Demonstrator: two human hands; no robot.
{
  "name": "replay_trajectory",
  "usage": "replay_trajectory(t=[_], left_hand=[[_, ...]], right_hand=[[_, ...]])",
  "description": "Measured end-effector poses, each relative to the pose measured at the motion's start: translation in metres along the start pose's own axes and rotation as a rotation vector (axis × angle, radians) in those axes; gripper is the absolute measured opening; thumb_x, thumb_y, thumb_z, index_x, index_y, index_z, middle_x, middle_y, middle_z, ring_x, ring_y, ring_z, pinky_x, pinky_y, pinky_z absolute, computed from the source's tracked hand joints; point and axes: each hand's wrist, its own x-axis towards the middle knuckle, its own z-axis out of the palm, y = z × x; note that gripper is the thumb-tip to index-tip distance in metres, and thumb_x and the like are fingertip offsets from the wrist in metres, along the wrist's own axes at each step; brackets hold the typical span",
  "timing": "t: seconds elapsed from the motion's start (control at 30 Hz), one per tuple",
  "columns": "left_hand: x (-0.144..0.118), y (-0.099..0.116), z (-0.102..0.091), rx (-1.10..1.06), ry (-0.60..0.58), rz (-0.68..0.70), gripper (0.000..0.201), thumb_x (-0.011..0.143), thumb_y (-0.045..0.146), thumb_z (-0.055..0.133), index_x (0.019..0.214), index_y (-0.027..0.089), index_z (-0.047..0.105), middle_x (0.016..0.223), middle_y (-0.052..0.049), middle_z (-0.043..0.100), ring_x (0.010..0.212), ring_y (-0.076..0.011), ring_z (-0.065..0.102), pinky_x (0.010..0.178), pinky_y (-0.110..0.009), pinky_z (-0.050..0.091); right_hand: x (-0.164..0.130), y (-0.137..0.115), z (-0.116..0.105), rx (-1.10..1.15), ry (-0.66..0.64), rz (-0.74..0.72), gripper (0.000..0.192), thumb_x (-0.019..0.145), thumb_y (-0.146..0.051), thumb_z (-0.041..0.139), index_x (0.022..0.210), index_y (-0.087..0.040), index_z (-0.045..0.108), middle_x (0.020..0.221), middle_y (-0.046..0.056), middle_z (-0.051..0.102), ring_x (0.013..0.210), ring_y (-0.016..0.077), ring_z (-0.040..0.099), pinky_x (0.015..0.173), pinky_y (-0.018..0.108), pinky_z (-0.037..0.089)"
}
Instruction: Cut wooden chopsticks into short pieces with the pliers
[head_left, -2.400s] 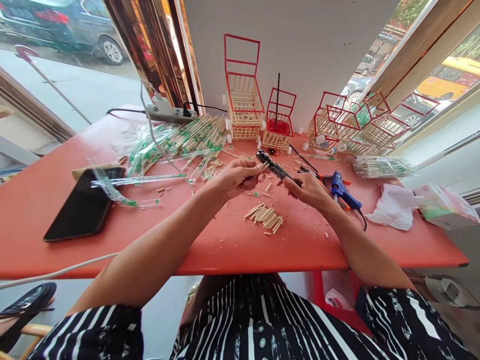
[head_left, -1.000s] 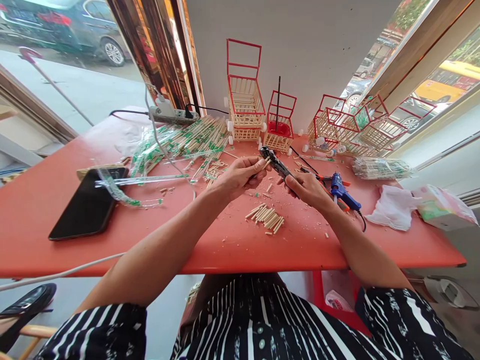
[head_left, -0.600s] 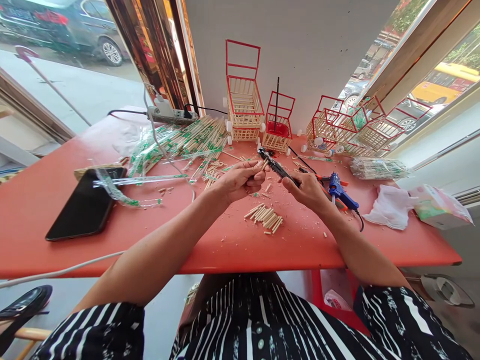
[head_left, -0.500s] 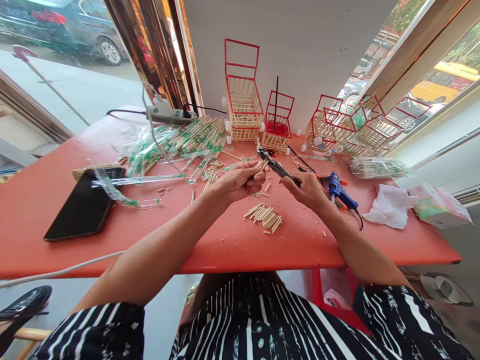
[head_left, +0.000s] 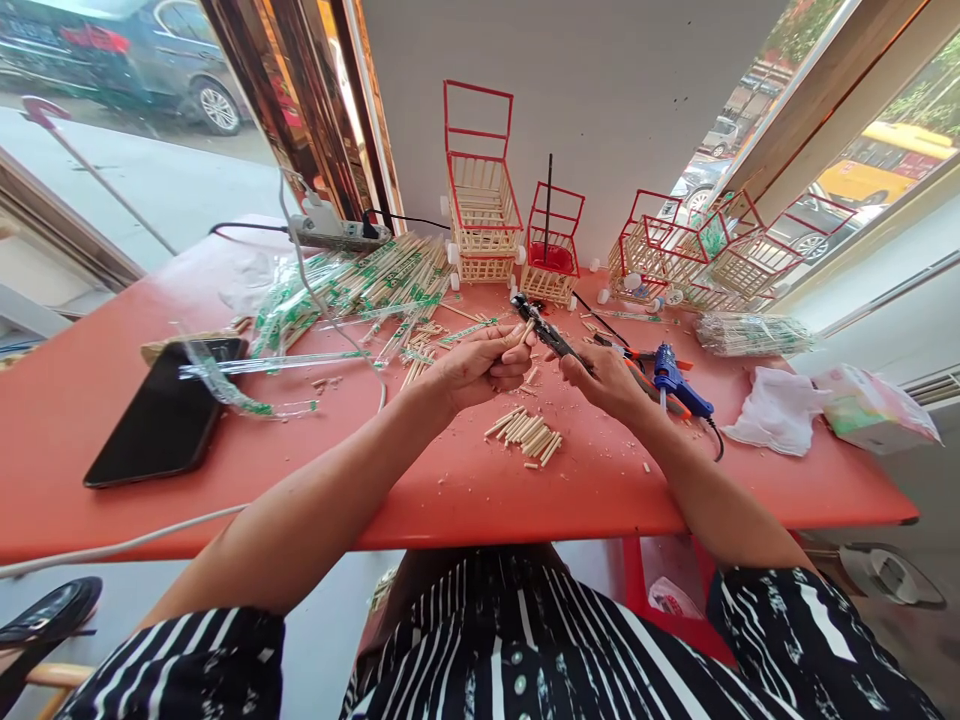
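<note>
My left hand [head_left: 476, 365] pinches a short wooden stick [head_left: 526, 329] and holds its tip in the jaws of black cutting pliers [head_left: 541, 328]. My right hand [head_left: 604, 380] grips the pliers' handles. Both hands hover over the middle of the red table [head_left: 450, 490]. Just below them lies a small pile of cut stick pieces [head_left: 526, 434]. Wood chips are scattered around it.
Wrapped chopsticks [head_left: 360, 285] lie heaped at the back left beside a power strip [head_left: 330, 232]. A black phone [head_left: 161, 415] rests at left. Stick-and-red-frame carts [head_left: 484, 215] stand along the wall. A blue glue gun [head_left: 675, 380], white cloth [head_left: 776, 420] and tissue pack [head_left: 874, 410] are at right.
Both hands stay together at the pliers with the stick in the jaws. The view has shifted slightly; hands sit a little lower and left.
</note>
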Motion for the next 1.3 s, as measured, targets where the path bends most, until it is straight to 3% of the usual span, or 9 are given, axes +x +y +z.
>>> replay_trajectory(t=[0.1,0.2,0.4,0.53,0.83,0.97,1.1,1.2,1.3], left_hand=[[-0.002,0.000,0.002,-0.001,-0.002,-0.009,0.043,0.106,0.006,0.039,0.071,0.011,0.064,0.052,0.007,0.033,0.036,-0.0040,0.025,0.037,-0.014,0.021],[-0.002,0.000,0.002,-0.004,-0.042,-0.007,0.036,0.103,0.007,0.049,0.072,0.011,0.065,0.052,0.007,0.032,0.037,-0.0037,0.024,0.038,-0.013,0.022],[-0.001,-0.003,0.000,-0.038,-0.105,0.003,0.043,0.105,0.006,0.042,0.070,0.010,0.067,0.052,0.006,0.032,0.038,-0.0042,0.023,0.038,-0.013,0.025],[0.002,-0.006,-0.003,-0.070,-0.161,0.022,0.045,0.103,0.002,0.037,0.073,0.009,0.069,0.052,0.006,0.033,0.038,-0.0043,0.023,0.038,-0.012,0.025],[0.000,-0.006,-0.002,-0.002,-0.155,0.037,0.031,0.101,0.009,0.056,0.074,0.010,0.070,0.051,0.007,0.034,0.038,-0.0040,0.023,0.038,-0.013,0.026],[0.003,-0.004,-0.007,0.097,-0.118,0.093,0.025,0.099,0.020,0.069,0.075,0.011,0.070,0.052,0.006,0.041,0.041,-0.0038,0.029,0.042,-0.013,0.028],[0.008,-0.007,-0.013,0.237,-0.092,0.186,0.027,0.091,0.034,0.082,0.082,0.010,0.073,0.060,0.003,0.050,0.047,-0.0038,0.037,0.045,-0.014,0.028],[0.009,-0.013,-0.012,0.349,-0.091,0.223,0.031,0.087,0.039,0.085,0.083,0.010,0.075,0.063,0.001,0.052,0.050,-0.0043,0.039,0.047,-0.016,0.029],[0.009,-0.021,-0.008,0.513,-0.118,0.264,0.038,0.084,0.046,0.085,0.075,0.012,0.071,0.063,0.000,0.053,0.051,-0.0054,0.040,0.049,-0.018,0.030]], right_hand=[[-0.001,0.000,0.000,-0.043,0.066,-0.022,0.069,0.099,-0.076,0.040,0.081,-0.016,0.069,0.067,0.003,0.059,0.062,0.0148,0.049,0.062,0.031,0.034],[-0.002,-0.001,0.001,-0.043,0.122,-0.009,0.069,0.097,-0.077,0.043,0.076,-0.016,0.067,0.061,0.001,0.052,0.058,0.0132,0.042,0.060,0.030,0.029],[-0.003,0.001,0.002,0.183,-0.050,0.032,0.076,0.099,-0.082,0.033,0.082,-0.016,0.066,0.072,0.006,0.064,0.063,0.0155,0.058,0.061,0.029,0.040],[-0.002,0.001,0.000,0.155,-0.064,-0.040,0.074,0.100,-0.080,0.031,0.090,-0.016,0.068,0.080,0.007,0.066,0.071,0.0174,0.061,0.066,0.029,0.042],[-0.004,-0.002,-0.001,0.085,0.092,-0.026,0.071,0.095,-0.082,0.046,0.077,-0.016,0.067,0.060,-0.001,0.049,0.056,0.0117,0.041,0.056,0.029,0.030],[-0.003,-0.006,0.003,0.411,0.024,0.115,0.077,0.092,-0.088,0.042,0.084,-0.016,0.069,0.058,-0.002,0.049,0.047,0.0108,0.043,0.048,0.028,0.033],[0.002,-0.007,0.001,0.586,0.112,0.191,0.071,0.082,-0.089,0.060,0.091,-0.019,0.065,0.072,0.000,0.056,0.058,0.0128,0.055,0.054,0.028,0.046],[0.005,-0.006,0.000,0.501,0.177,0.162,0.065,0.079,-0.083,0.070,0.094,-0.021,0.061,0.075,0.000,0.056,0.066,0.0148,0.056,0.062,0.030,0.048],[0.005,-0.004,0.003,0.298,0.154,0.040,0.055,0.087,-0.075,0.068,0.083,-0.021,0.057,0.074,0.000,0.056,0.069,0.0147,0.052,0.064,0.030,0.042]])
